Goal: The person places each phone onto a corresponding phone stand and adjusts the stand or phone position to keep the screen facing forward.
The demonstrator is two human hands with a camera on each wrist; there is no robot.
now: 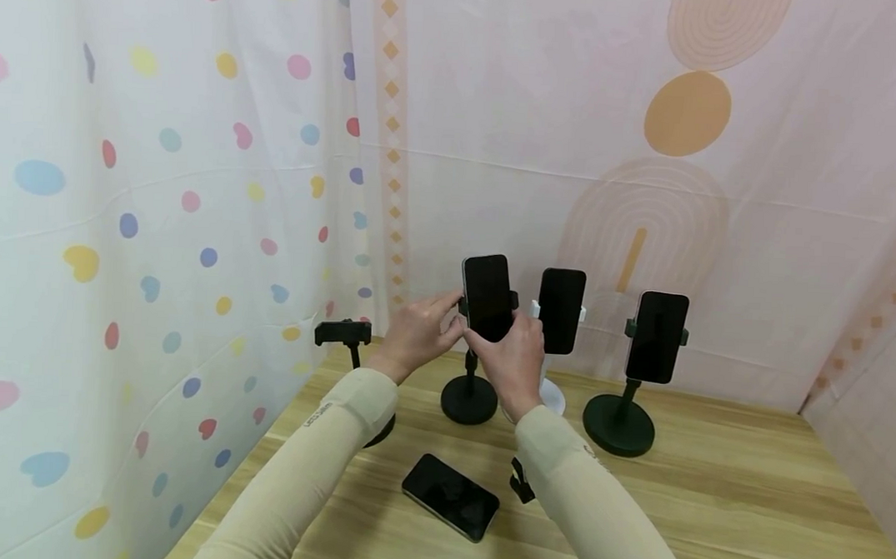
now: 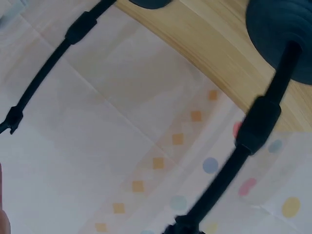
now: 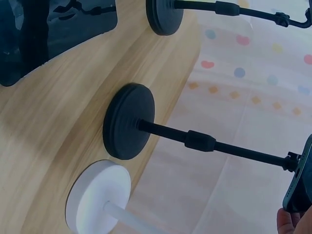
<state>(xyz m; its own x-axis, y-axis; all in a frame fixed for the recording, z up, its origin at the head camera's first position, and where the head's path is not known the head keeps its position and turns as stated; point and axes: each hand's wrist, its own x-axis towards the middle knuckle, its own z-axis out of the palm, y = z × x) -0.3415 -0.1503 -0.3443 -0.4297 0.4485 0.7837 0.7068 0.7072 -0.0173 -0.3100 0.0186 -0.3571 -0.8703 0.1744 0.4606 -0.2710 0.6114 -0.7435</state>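
Observation:
Both hands are at a dark-screened phone (image 1: 488,294) standing upright in the clamp of a black phone holder (image 1: 469,400). My right hand (image 1: 512,361) grips the phone's lower part, its thumb near the bottom left corner. At the left edge, my left hand (image 1: 419,332) holds the side of the clamp with finger and thumb. In the right wrist view, fingertips (image 3: 285,222) lie against the phone's bottom end (image 3: 297,195). The left wrist view shows holder stems (image 2: 263,122) and only a sliver of finger at its edge.
Left of the hands stands another black holder (image 1: 343,333) with a bare clamp. To the right, a white holder (image 1: 552,397) and a dark green holder (image 1: 618,424) each bear a phone. Another phone (image 1: 449,496) lies flat on the wooden table (image 1: 747,484). Patterned curtains (image 1: 452,188) hang behind.

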